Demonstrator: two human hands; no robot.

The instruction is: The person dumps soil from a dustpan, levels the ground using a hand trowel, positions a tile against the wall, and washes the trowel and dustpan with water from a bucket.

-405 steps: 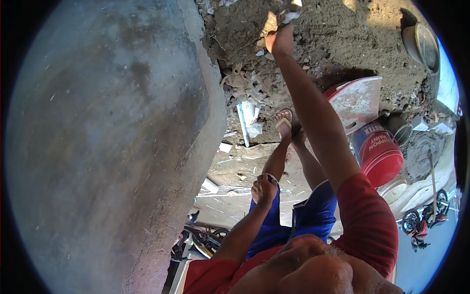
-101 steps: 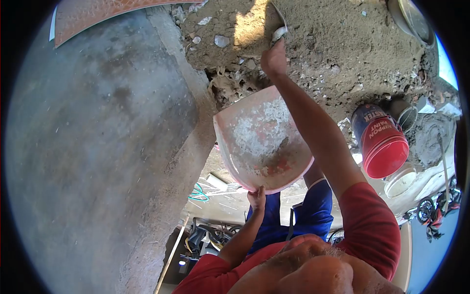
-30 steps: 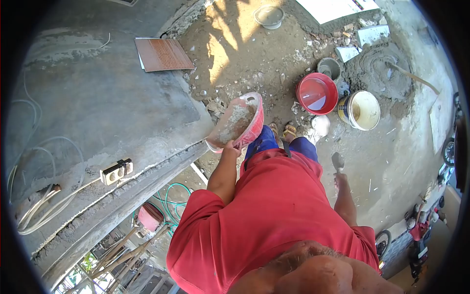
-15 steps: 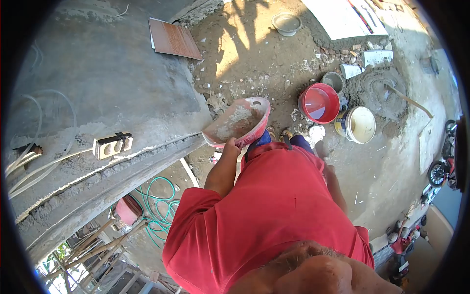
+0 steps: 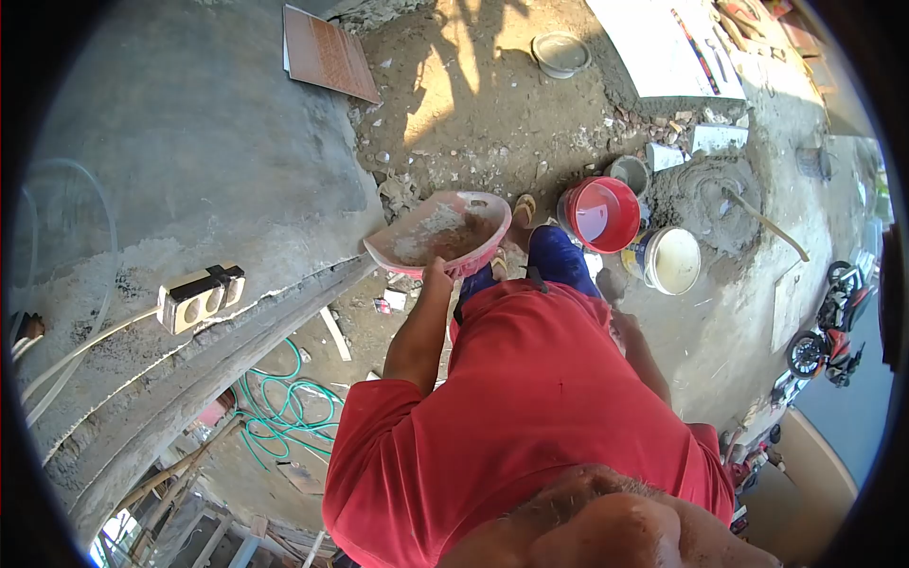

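Note:
My left hand [image 5: 437,270] grips the near rim of a worn red plastic tub [image 5: 483,251] with a slot in its far edge. Its shallow inside is smeared with grey mortar, and it hangs beside my left leg. At my right side hangs my right hand [image 5: 625,327], away from any tool; its fingers are too unclear to read. Ahead and to the right stand a red bucket [image 5: 632,213] with liquid in it and a white bucket [image 5: 651,263]. Behind the red bucket is a small grey bucket [image 5: 629,172].
Wet mortar [image 5: 705,204] lies heaped right, with a wooden handle [image 5: 772,227] sticking out. A grey basin [image 5: 561,55] sits ahead. To my left, a concrete ledge [image 5: 227,142] carries a power strip [image 5: 201,295]. A green hose [image 5: 284,417] is coiled below it. Motorcycles [image 5: 828,346] stand far right.
My right leg has stepped forward, and its knee now shows ahead of my shirt. The tub, still in my left hand, appears a little farther left and tilted differently.

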